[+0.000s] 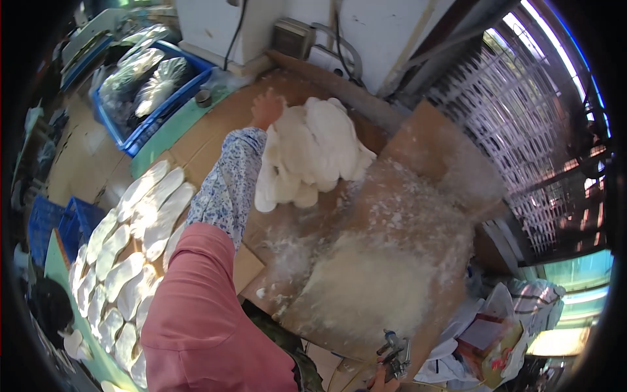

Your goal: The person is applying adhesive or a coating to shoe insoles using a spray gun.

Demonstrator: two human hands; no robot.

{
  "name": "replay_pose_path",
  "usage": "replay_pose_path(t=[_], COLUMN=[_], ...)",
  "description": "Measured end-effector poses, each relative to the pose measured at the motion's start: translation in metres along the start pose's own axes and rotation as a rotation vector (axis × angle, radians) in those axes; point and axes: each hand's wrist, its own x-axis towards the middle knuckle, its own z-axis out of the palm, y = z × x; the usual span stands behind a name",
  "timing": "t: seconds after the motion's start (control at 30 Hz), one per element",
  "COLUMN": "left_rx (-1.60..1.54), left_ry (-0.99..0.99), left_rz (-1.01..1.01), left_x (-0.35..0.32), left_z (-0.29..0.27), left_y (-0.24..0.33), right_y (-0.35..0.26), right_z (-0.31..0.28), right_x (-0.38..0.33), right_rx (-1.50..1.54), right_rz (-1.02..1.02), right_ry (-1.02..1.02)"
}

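Note:
My left arm, in a floral sleeve cover and pink top, reaches out to the far side of the cardboard-covered table. My left hand [268, 108] is at the upper left edge of a pile of white insole-shaped pieces [317, 150]. Its fingers look spread, slightly blurred, with nothing visible in them. At the lower edge, my right hand [384, 381] is closed around the handle of a metal spray gun [395, 356]; most of that hand is cut off. Several more white insole-shaped pieces [124, 271] lie in rows on a board to the left.
Pale dried residue [369, 281] coats the cardboard [428, 140] on the right. A blue crate [140, 134] with plastic-bagged items stands at the far left, beside a small round container [204, 98]. Plastic bags [493, 326] sit at the lower right. A white lattice [503, 124] borders the right side.

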Motion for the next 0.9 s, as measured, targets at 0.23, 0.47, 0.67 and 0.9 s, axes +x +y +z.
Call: replay_pose_path(t=[0.23,0.47,0.67,0.9], left_rx=[0.049,-1.308,-1.648,-1.706], left_ry=[-0.187,-1.207,-1.353,-1.098], left_rz=[0.255,0.174,0.114,-0.443], left_x=[0.027,-0.147,-0.339,-0.506], left_z=[-0.018,-0.179,-0.239,-0.125], left_y=[0.009,0.183,0.279,0.242], right_y=[-0.008,0.000,0.028,0.080], right_z=[-0.015,-0.028,-0.065,-0.090], right_x=[-0.020,-0.026,-0.045,-0.079], right_rx=[-0.095,0.505,0.560,0.661], right_rz=[0.195,0.018,-0.017,-0.008], right_ry=[0.025,0.028,0.101,0.271])
